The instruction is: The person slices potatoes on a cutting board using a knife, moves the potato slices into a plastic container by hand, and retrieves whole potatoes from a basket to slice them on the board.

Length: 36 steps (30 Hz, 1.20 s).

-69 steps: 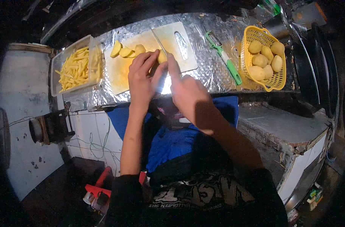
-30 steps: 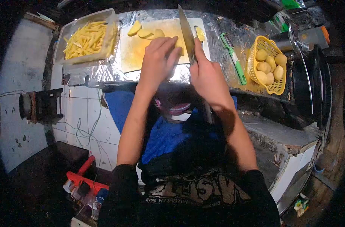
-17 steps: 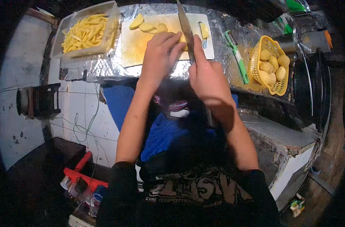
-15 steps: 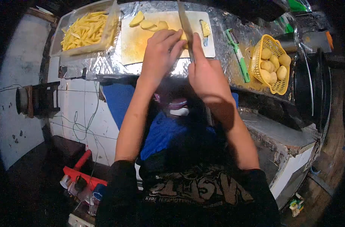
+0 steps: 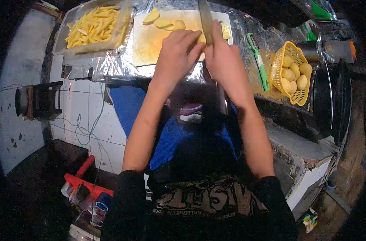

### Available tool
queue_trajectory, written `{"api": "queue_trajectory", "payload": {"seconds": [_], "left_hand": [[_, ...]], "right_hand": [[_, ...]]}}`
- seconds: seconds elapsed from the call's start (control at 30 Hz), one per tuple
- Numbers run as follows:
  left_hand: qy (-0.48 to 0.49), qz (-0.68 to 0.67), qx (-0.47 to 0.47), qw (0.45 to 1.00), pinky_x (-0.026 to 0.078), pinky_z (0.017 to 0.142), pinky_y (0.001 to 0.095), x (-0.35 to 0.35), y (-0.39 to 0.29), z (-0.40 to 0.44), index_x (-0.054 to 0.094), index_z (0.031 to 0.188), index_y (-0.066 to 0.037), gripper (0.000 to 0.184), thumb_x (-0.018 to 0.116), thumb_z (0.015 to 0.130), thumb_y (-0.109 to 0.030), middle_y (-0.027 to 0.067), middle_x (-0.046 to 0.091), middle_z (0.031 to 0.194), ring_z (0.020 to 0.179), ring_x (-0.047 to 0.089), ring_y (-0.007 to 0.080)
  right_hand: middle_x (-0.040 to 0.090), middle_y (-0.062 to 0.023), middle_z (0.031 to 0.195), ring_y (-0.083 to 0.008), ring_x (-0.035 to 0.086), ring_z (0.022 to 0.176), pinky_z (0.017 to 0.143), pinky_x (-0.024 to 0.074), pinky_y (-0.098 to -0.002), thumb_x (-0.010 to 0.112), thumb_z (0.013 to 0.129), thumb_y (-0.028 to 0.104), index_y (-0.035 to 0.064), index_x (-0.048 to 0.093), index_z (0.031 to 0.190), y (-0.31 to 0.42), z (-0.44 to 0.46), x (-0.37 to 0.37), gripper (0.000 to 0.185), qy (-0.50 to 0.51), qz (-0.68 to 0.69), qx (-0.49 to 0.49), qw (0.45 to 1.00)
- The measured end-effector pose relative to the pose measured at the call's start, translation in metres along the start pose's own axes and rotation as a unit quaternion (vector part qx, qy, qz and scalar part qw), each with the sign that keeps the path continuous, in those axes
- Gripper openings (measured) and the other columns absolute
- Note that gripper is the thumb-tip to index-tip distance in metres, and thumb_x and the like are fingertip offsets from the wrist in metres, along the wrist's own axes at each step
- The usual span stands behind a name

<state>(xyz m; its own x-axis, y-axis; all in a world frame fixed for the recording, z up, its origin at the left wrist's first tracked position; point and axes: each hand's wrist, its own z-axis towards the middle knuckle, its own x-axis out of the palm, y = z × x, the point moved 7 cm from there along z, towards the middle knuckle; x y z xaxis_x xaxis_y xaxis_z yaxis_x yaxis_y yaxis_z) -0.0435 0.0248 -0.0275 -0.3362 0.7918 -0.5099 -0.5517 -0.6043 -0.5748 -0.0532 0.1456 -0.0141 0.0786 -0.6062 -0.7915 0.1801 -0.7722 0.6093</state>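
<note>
On the white cutting board (image 5: 145, 54), my left hand (image 5: 175, 56) has its fingers bent over a piece of peeled potato (image 5: 201, 37), which is partly hidden by them. My right hand (image 5: 227, 62) grips a knife (image 5: 206, 23), index finger stretched along the blade, and the blade stands right beside that piece. The handle is mostly covered by my palm. Left of the blade, several cut potato pieces (image 5: 163, 23) lie near the far edge of the board. Another yellow piece (image 5: 226, 30) sits to the right, partly behind my right index finger.
A clear plastic container (image 5: 61, 40) of potato sticks (image 5: 94, 30) stands left of the board on the foil-covered counter (image 5: 100, 68). To the right are a green-handled peeler (image 5: 263, 76) and a yellow basket (image 5: 277, 66) with several peeled potatoes (image 5: 288, 75).
My right hand has moved forward, away from my body, with the knife. My left hand stays over the potato piece. The view has shifted slightly.
</note>
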Motion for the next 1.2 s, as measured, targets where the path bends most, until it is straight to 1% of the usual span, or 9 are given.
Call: {"api": "queue_trajectory", "payload": {"seconds": [0.13, 0.37, 0.47, 0.53, 0.77, 0.83, 0.93, 1.07, 1.2], "left_hand": [[-0.001, -0.007, -0.005, 1.000, 0.051, 0.080, 0.0413, 0.000, 0.003, -0.001, 0.068, 0.102, 0.003, 0.026, 0.072, 0.080, -0.011, 0.0162, 0.065, 0.093, 0.090, 0.062, 0.0345], [0.003, -0.014, -0.013, 1.000, 0.050, 0.081, 0.0409, 0.001, 0.005, -0.002, 0.069, 0.102, 0.003, 0.027, 0.072, 0.081, -0.012, 0.0166, 0.065, 0.093, 0.091, 0.062, 0.0349], [-0.009, -0.013, -0.010, 1.000, 0.050, 0.081, 0.0410, -0.002, 0.005, -0.003, 0.069, 0.102, 0.002, 0.026, 0.072, 0.081, -0.012, 0.0164, 0.065, 0.093, 0.091, 0.062, 0.0349], [0.017, 0.018, -0.031, 0.999, 0.053, 0.085, 0.0364, -0.001, 0.006, -0.004, 0.072, 0.109, -0.003, 0.028, 0.073, 0.083, -0.015, 0.0148, 0.068, 0.104, 0.096, 0.065, 0.0302], [0.029, 0.033, -0.019, 0.999, 0.053, 0.083, 0.0365, 0.000, 0.003, -0.005, 0.072, 0.108, -0.003, 0.027, 0.072, 0.083, -0.013, 0.0148, 0.068, 0.103, 0.095, 0.065, 0.0296], [0.039, 0.025, -0.026, 0.999, 0.053, 0.083, 0.0368, 0.002, 0.005, -0.004, 0.072, 0.107, -0.002, 0.025, 0.071, 0.084, -0.011, 0.0146, 0.067, 0.101, 0.094, 0.065, 0.0303], [0.036, 0.038, -0.010, 0.999, 0.053, 0.084, 0.0370, 0.001, 0.004, -0.004, 0.071, 0.107, -0.002, 0.025, 0.070, 0.083, -0.008, 0.0143, 0.067, 0.102, 0.094, 0.065, 0.0313], [0.045, 0.031, -0.007, 0.998, 0.052, 0.085, 0.0380, 0.001, 0.003, -0.003, 0.071, 0.108, -0.002, 0.026, 0.069, 0.082, -0.006, 0.0145, 0.066, 0.105, 0.096, 0.064, 0.0324], [0.014, 0.016, 0.041, 0.999, 0.050, 0.078, 0.0427, -0.002, -0.002, -0.003, 0.069, 0.103, 0.001, 0.024, 0.069, 0.082, -0.008, 0.0159, 0.064, 0.091, 0.087, 0.061, 0.0343]], "right_hand": [[0.062, -0.0332, 0.076, -0.0483, 0.065, 0.076, 0.070, 0.0511, -0.0521, 0.049, 0.088, 0.008, -0.0006, 0.024, 0.149, 0.010, -0.017, -0.017, 0.067, 0.067, 0.010, 0.038, 0.997], [0.060, -0.0295, 0.071, -0.0467, 0.062, 0.068, 0.062, 0.0488, -0.0503, 0.050, 0.089, 0.010, 0.0058, 0.030, 0.149, 0.005, -0.038, -0.012, 0.063, 0.070, 0.045, 0.062, 0.995], [0.058, -0.0189, 0.059, -0.0329, 0.061, 0.053, 0.052, 0.0487, -0.0409, 0.052, 0.081, 0.001, -0.0048, 0.015, 0.150, 0.009, -0.040, -0.005, 0.078, 0.068, 0.020, -0.045, 0.996], [0.059, -0.0189, 0.059, -0.0352, 0.061, 0.054, 0.053, 0.0487, -0.0411, 0.054, 0.079, 0.000, -0.0076, 0.013, 0.149, 0.011, -0.041, -0.004, 0.081, 0.071, 0.023, -0.063, 0.995], [0.061, -0.0258, 0.063, -0.0430, 0.064, 0.061, 0.054, 0.0499, -0.0480, 0.054, 0.082, 0.003, -0.0094, 0.015, 0.147, 0.013, -0.040, 0.008, 0.077, 0.077, -0.001, -0.046, 0.996], [0.060, -0.0326, 0.070, -0.0492, 0.063, 0.071, 0.064, 0.0492, -0.0518, 0.053, 0.088, 0.006, -0.0005, 0.024, 0.148, 0.005, -0.039, 0.016, 0.067, 0.076, -0.014, 0.022, 0.997], [0.061, -0.0332, 0.073, -0.0507, 0.063, 0.076, 0.068, 0.0494, -0.0534, 0.053, 0.088, 0.006, -0.0027, 0.022, 0.148, 0.009, -0.035, 0.019, 0.067, 0.048, -0.017, -0.027, 0.998], [0.062, -0.0337, 0.077, -0.0516, 0.063, 0.080, 0.071, 0.0493, -0.0549, 0.051, 0.089, 0.008, -0.0038, 0.024, 0.146, 0.004, -0.014, 0.024, 0.064, 0.076, -0.064, 0.023, 0.995], [0.062, -0.0349, 0.079, -0.0517, 0.063, 0.081, 0.073, 0.0498, -0.0552, 0.049, 0.091, 0.012, -0.0018, 0.030, 0.145, 0.002, -0.001, 0.020, 0.059, 0.013, 0.003, -0.008, 1.000]]}}
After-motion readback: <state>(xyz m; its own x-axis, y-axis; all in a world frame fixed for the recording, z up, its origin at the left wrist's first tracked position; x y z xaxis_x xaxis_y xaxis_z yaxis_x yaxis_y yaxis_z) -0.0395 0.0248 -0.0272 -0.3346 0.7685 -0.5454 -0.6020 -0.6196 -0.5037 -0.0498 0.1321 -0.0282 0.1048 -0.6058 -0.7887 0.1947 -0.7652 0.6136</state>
